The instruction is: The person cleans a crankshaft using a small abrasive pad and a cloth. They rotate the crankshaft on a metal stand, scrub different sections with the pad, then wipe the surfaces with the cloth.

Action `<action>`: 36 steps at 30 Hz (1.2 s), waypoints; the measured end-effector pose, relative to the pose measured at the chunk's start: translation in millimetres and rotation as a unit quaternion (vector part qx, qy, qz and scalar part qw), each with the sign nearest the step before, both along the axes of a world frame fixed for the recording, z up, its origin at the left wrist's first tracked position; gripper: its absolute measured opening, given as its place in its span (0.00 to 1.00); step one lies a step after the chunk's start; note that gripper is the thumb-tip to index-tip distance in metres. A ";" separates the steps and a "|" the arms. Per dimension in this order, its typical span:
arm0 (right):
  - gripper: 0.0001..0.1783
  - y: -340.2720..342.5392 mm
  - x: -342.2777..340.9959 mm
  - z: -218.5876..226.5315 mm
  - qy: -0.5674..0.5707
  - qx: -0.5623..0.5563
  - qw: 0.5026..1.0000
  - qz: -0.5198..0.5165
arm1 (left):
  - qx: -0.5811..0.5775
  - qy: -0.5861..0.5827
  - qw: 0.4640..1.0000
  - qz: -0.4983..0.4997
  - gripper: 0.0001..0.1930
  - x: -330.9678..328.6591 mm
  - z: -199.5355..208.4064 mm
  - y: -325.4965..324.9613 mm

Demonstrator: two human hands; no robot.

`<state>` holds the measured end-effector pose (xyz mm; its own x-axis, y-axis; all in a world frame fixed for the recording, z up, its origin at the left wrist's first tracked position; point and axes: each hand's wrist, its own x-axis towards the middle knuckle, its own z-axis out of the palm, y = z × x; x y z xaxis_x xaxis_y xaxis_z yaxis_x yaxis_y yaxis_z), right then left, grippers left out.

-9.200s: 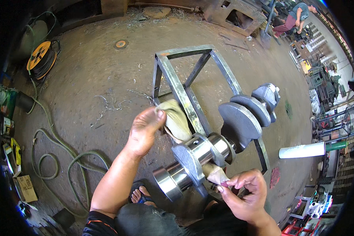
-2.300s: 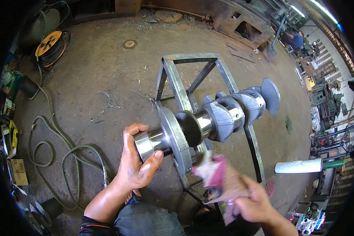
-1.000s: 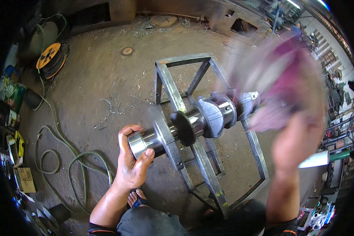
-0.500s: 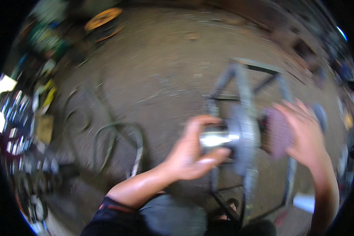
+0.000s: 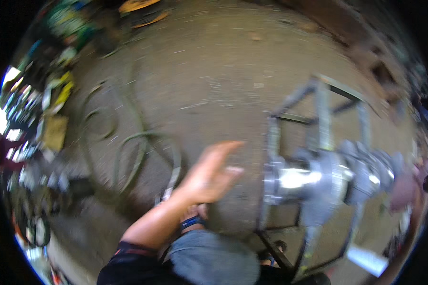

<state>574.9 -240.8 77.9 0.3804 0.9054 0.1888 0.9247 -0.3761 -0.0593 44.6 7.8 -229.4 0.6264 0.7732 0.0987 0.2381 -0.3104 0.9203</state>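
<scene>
A shiny steel crankshaft lies across an upright metal frame stand on my right, its bright round end toward me. My left hand is open and empty, fingers stretched toward that end but apart from it. At the far right, by the crankshaft's other end, my right hand is blurred and partly cut off by the picture's rim. It holds a dull reddish-brown, sheet-like piece, whose kind I cannot make out.
A hose lies in loops on the dirty floor to the left. An orange reel stands at the far left. Blurred metal parts crowd the left edge. A white piece lies by the stand's foot, and a rusty beam runs along the back right.
My left hand has let go of the crankshaft's bright end and drawn back left. My right hand has moved right with the reddish-brown piece. The view has shifted, showing more of the crankshaft.
</scene>
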 end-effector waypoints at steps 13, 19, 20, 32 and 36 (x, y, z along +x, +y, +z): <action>0.22 -8.6 50.6 -198.9 0.495 0.480 0.627 -0.362 | 0.349 0.529 0.679 -0.370 0.14 -173.1 -144.9 24.5; 0.18 26.8 52.7 -214.5 0.563 0.539 0.567 -0.266 | 0.182 0.662 0.632 -0.360 0.16 -107.8 -24.0 48.9; 0.18 26.9 55.5 -214.0 0.580 0.539 0.548 -0.269 | 0.172 0.697 0.606 -0.342 0.24 -102.1 3.7 53.2; 0.27 32.3 73.5 -212.6 0.701 0.548 0.417 -0.182 | 0.060 0.074 0.994 0.051 0.20 -42.8 282.5 -27.1; 0.24 66.4 85.1 -219.0 0.776 0.530 0.303 -0.157 | 0.028 0.234 0.942 -0.240 0.33 26.6 296.7 -107.0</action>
